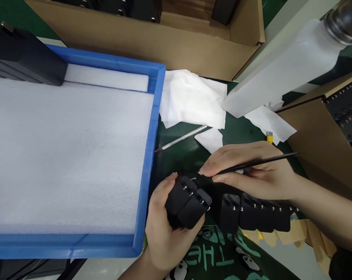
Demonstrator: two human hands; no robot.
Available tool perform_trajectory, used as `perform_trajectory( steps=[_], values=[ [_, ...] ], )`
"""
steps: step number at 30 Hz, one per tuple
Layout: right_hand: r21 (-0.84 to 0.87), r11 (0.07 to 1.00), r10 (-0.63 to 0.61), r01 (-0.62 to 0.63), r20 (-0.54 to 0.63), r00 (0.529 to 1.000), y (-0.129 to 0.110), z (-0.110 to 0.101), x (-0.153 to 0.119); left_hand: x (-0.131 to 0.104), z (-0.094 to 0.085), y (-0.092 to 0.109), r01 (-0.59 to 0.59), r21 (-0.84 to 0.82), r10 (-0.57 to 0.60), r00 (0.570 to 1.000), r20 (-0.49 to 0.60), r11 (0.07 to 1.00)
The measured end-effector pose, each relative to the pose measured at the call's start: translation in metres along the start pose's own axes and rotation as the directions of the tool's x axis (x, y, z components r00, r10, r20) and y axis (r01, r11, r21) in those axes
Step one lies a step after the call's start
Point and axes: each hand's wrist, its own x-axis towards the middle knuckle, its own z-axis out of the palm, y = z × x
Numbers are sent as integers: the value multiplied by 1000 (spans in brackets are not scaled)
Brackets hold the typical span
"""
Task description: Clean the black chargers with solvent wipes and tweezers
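My left hand (170, 229), below the middle of the view, is closed around two black power adapters (193, 208) with metal prongs, held side by side. Just above and to the right, my right hand (252, 169) pinches a thin black stick (260, 160) that slants up to the right. Its front end is hidden by my fingers, so I cannot tell what kind of tool it is. Beneath the right hand stands a row of several black adapters (257, 214), prongs up. A silver pen-like tool (183, 137) lies on the green table (176, 159) beyond my hands.
At left, a blue tray (155, 116) holds a white foam sheet (76, 155) and several black adapters (27, 56). White wipes (193, 97), a white bottle (281, 70) and a yellow USB plug (270, 137) lie beyond. Cardboard boxes stand behind (152, 42) and right (313, 132).
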Motion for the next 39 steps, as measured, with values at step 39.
perform_trajectory(
  steps=[39],
  values=[
    [-2,999,46,-46,18,999,0,-1,-1,0,0,-1,11,-9,-11,1000,3,1000]
  ],
)
